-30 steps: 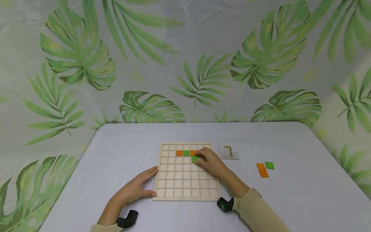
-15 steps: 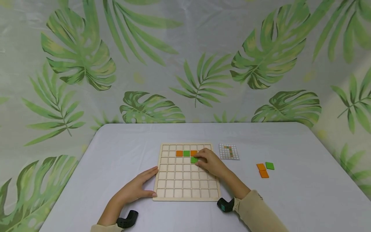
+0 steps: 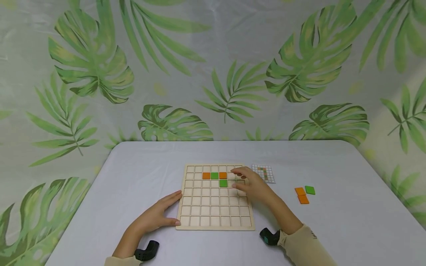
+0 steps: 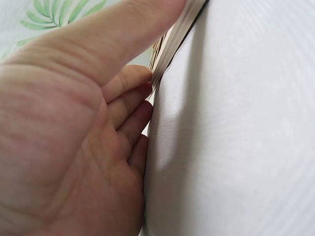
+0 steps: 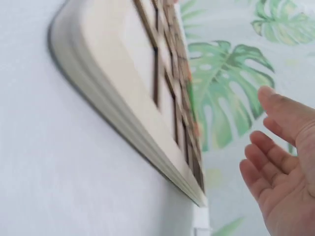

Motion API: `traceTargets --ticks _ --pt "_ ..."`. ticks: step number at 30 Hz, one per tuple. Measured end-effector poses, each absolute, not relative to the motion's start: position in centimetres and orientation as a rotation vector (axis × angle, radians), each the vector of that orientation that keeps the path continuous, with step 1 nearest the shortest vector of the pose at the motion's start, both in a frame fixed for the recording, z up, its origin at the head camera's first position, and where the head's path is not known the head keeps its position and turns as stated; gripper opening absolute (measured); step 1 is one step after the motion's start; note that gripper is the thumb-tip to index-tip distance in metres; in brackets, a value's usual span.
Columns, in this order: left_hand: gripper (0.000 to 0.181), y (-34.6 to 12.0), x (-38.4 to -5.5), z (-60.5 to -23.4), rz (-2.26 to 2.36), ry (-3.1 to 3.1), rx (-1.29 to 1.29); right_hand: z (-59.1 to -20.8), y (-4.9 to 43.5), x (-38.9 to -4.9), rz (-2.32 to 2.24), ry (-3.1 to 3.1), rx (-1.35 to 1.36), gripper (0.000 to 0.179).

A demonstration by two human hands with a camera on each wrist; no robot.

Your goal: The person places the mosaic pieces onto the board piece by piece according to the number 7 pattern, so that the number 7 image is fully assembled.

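A square wooden grid board (image 3: 214,228) lies on the table. In its upper rows sit an orange tile (image 3: 206,176), a green tile (image 3: 214,176) and another orange tile (image 3: 223,175) side by side, with a second green tile (image 3: 223,183) directly below the right-hand orange one. My left hand (image 3: 154,218) touches the board's left edge with fingertips and thumb, fingers extended, as the left wrist view also shows. Over the board's right side is my right hand (image 3: 253,184), thumb and fingers spread apart and holding nothing; in the right wrist view its fingers (image 5: 256,182) are relaxed.
A small printed grid card (image 3: 263,173) with a coloured pattern lies right of the board, partly behind my right hand. Farther right are two loose orange tiles (image 3: 303,199) and a loose green tile (image 3: 310,190). A leaf-patterned cloth (image 3: 229,92) hangs behind the white table.
The lower green tile, pinched by my right hand earlier, now sits in its cell. My right hand has let go and moved right, away from it. The left hand stays still.
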State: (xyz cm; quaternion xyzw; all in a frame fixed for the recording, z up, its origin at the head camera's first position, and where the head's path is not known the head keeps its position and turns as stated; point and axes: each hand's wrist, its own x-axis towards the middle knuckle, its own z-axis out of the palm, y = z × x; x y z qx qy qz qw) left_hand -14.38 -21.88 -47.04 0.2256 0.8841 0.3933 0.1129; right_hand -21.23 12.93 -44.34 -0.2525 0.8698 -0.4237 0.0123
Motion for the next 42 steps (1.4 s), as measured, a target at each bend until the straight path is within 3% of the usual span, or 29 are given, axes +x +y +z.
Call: traceTargets --ticks 9,23,28,42 --pt "0.089 -21.8 -14.4 -46.9 1.157 2.589 0.650 -43.1 18.9 -18.8 -1.247 2.892 -0.733 0.051" --pt "0.090 -21.8 -14.3 -47.0 1.172 2.596 0.648 -44.4 27.4 -15.9 -1.105 2.987 -0.501 0.055" --pt "0.090 -21.8 -14.3 -47.1 1.168 2.597 0.645 -44.9 29.2 -15.2 -1.081 2.962 -0.386 0.054" --pt "0.090 -21.9 -14.4 -47.2 1.161 2.606 0.653 -46.4 31.1 -15.2 -0.889 3.064 -0.435 0.035"
